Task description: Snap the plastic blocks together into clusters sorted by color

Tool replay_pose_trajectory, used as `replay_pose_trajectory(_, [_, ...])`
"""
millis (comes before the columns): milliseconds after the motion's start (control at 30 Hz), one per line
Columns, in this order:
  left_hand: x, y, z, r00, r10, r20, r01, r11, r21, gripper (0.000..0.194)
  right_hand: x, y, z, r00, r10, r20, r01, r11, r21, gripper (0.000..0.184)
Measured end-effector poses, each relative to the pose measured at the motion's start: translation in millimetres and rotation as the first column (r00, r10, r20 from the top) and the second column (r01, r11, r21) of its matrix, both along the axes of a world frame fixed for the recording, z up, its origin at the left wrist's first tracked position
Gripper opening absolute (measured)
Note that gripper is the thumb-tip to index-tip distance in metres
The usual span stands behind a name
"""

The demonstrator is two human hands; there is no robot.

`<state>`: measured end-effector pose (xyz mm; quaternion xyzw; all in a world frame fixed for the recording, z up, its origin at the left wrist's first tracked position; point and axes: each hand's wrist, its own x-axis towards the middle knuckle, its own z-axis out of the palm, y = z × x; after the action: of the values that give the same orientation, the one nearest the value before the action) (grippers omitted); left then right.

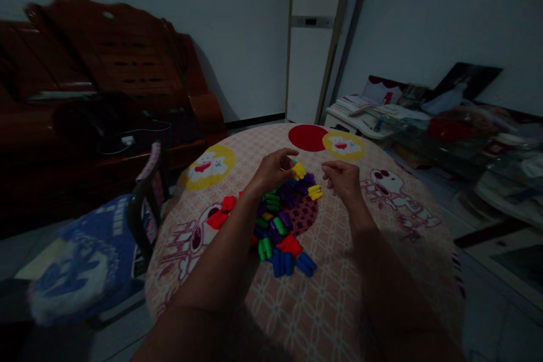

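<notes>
upper yellow block (299, 170) is mid-frame at the fingers of the left hand (271, 171), pinched there as far as this dim view shows; right hand (345, 181) hangs just right, fingers curled together

1 yellow plastic toy block (299, 170) is held tilted at the multicoloured block heap's (280, 226) far end; another yellow block (315, 192) edges its right.

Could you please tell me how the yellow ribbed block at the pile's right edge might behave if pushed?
The yellow ribbed plastic-looking block has a moulded look, so it is probably stiff. Lying flat on the pale patterned tablecloth, it would likely slide rather than roll. Small beside the right hand, it is presumably light.
</notes>
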<state>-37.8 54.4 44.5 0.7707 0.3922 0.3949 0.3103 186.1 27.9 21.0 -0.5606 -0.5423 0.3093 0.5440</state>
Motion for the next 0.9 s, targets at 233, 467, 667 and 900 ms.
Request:
replay_pose_trajectory(233, [23,-5,-12.2,0.99,-0.137,-0.029,0.138,0.99,0.03,0.052,-25,-11,5.5,0.97,0.244,-0.02,-0.244,0.964,-0.107,0.037])
replay_pose_trajectory(467, [27,-2,-18.8,0.999,-0.032,0.003,0.032,0.999,0.008,0.046,-21,-5,-3.3,0.972,0.234,0.004,-0.232,0.968,-0.099,0.045])
replay_pose_trajectory(667, [36,-3,-25.3,0.991,-0.122,0.049,0.123,0.992,-0.023,0.053,-23,-2,-9.9,0.97,0.225,0.094,-0.22,0.973,-0.063,0.036])
replay_pose_trajectory(900, [11,4,-14.6,1.0,0.016,0.018,-0.016,1.0,0.017,0.049,46,7,-2.6,0.969,-0.169,0.18,0.168,0.986,0.019,0.035])
